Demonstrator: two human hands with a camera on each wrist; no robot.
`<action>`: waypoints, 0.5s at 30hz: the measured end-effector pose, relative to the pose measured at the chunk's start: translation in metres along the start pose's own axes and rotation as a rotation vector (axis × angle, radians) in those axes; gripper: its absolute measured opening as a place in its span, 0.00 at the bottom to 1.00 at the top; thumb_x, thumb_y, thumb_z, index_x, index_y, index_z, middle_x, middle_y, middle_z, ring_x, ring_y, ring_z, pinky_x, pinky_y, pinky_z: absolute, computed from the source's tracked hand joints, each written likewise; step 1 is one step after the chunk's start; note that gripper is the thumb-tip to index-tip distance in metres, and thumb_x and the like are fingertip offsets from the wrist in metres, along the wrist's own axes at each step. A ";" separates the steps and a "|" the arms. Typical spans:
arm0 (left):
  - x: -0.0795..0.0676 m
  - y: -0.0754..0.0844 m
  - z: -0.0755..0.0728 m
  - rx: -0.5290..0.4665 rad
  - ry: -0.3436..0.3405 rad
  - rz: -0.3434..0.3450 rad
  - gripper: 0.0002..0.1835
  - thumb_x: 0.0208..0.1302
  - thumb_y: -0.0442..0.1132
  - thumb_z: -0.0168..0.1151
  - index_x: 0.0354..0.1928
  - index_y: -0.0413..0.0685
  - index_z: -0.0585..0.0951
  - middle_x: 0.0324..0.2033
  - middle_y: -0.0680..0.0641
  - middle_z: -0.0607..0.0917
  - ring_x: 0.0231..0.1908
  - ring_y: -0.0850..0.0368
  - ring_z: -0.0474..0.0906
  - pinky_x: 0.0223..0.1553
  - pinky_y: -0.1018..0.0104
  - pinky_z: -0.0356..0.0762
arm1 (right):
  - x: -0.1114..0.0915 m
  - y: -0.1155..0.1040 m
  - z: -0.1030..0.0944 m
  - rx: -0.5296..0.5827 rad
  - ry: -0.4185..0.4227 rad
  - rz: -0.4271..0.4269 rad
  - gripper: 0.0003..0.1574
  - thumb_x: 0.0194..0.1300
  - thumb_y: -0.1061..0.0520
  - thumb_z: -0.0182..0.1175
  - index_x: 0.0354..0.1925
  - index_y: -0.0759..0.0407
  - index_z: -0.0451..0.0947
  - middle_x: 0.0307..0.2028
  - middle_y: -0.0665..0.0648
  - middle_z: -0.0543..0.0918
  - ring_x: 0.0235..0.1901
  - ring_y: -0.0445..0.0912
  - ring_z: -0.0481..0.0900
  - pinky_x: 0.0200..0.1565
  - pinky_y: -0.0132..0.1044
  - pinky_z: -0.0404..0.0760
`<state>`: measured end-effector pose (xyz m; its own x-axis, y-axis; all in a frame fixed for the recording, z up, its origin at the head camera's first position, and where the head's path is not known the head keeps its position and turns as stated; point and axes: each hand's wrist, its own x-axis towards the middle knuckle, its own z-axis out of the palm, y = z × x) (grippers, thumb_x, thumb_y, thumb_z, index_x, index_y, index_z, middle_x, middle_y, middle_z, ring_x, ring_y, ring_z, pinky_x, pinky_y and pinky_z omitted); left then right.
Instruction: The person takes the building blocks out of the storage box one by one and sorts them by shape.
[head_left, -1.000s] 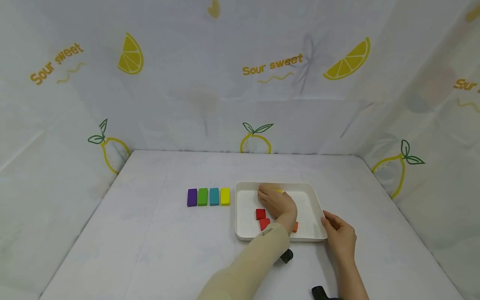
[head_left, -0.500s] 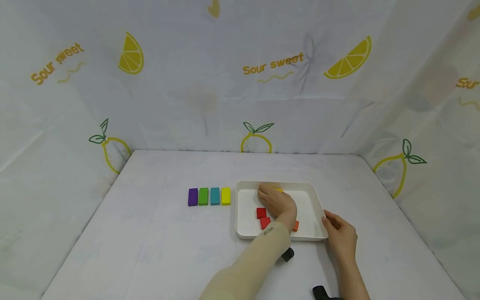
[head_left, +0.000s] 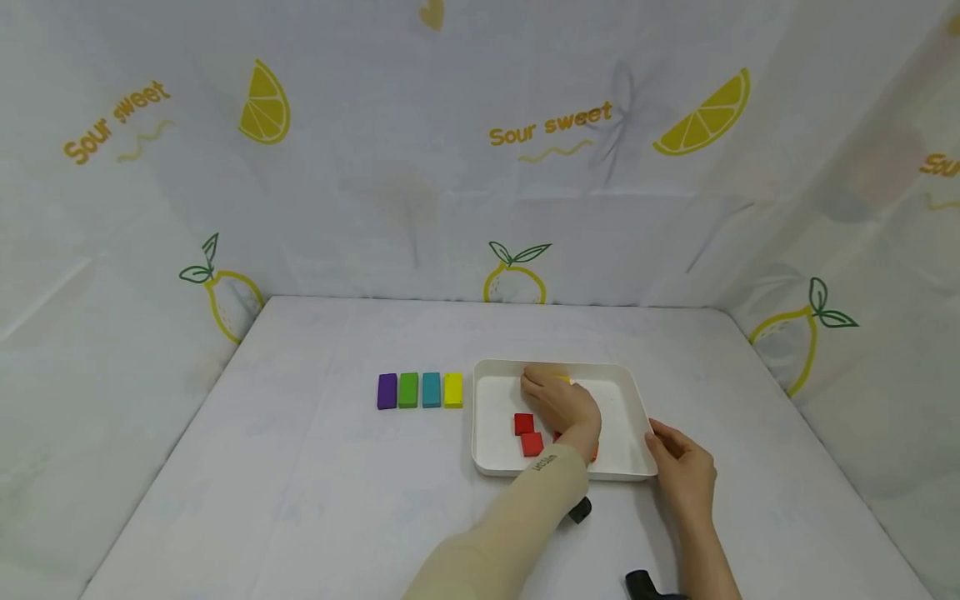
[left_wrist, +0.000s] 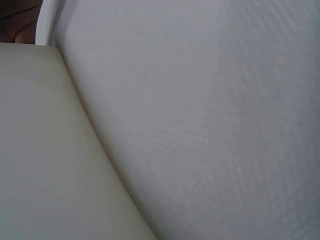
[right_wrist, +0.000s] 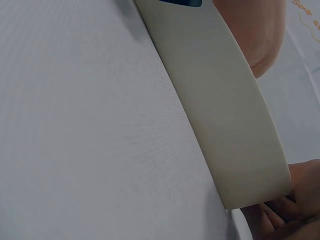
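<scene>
Purple block (head_left: 387, 392) begins a row on the white table (head_left: 300, 483), left of the middle of the frame; green block (head_left: 408, 390), blue block (head_left: 431, 390) and yellow block (head_left: 453, 390) follow, each just beside the last. Next comes the white tray (head_left: 622, 408), right of centre. Inside it, two red blocks (head_left: 532, 444) lie left of the left hand (head_left: 561, 407), which comes up from the bottom of the frame in a beige sleeve (head_left: 495, 533). Its fingers bend down toward the tray's far side; whether they hold anything I cannot tell, and the left wrist view does not settle it. Since half a second ago this hand has slid slightly rightward, and a sliver of red (head_left: 557, 437) now peeps out beside the wrist. The row outside looks unchanged, so I judge that the work is still at the handling of pieces inside the tray, with little gained. A yellow piece (head_left: 564, 379) shows behind the hand, and an orange piece (head_left: 595, 452) by the wrist, both mostly covered. Farthest right, the right hand (head_left: 681, 475) pinches the tray's right edge between thumb and fingers, probably steadying it.
</scene>
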<state>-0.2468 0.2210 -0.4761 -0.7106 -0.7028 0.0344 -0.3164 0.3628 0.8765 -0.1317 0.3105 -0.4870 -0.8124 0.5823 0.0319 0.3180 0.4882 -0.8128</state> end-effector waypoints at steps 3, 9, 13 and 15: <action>0.001 -0.002 0.001 0.017 0.004 0.005 0.32 0.48 0.26 0.71 0.57 0.39 0.69 0.50 0.44 0.75 0.52 0.50 0.73 0.53 0.63 0.81 | 0.000 0.000 0.000 0.002 -0.001 0.002 0.22 0.70 0.51 0.59 0.58 0.58 0.80 0.53 0.66 0.85 0.30 0.11 0.65 0.32 0.08 0.69; 0.005 -0.004 0.004 0.066 -0.009 0.001 0.30 0.50 0.25 0.67 0.56 0.39 0.68 0.49 0.44 0.75 0.50 0.52 0.73 0.51 0.65 0.82 | 0.000 0.000 0.001 0.006 0.011 -0.007 0.22 0.70 0.51 0.59 0.57 0.59 0.81 0.52 0.66 0.85 0.30 0.11 0.66 0.32 0.08 0.69; 0.006 -0.005 0.003 0.076 -0.018 -0.005 0.30 0.50 0.24 0.67 0.56 0.39 0.69 0.50 0.44 0.75 0.50 0.51 0.73 0.51 0.65 0.82 | 0.000 0.000 0.001 0.006 0.011 -0.011 0.22 0.70 0.51 0.59 0.57 0.59 0.81 0.52 0.66 0.86 0.30 0.11 0.66 0.32 0.08 0.69; 0.006 -0.005 0.003 0.073 -0.021 -0.009 0.29 0.50 0.24 0.67 0.56 0.39 0.69 0.50 0.43 0.75 0.50 0.51 0.73 0.52 0.64 0.82 | 0.000 0.000 0.001 0.004 0.006 -0.008 0.22 0.70 0.51 0.59 0.57 0.59 0.81 0.52 0.66 0.85 0.30 0.11 0.65 0.32 0.08 0.69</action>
<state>-0.2511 0.2163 -0.4820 -0.7204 -0.6934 0.0164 -0.3667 0.4009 0.8395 -0.1322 0.3097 -0.4878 -0.8117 0.5826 0.0415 0.3101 0.4901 -0.8146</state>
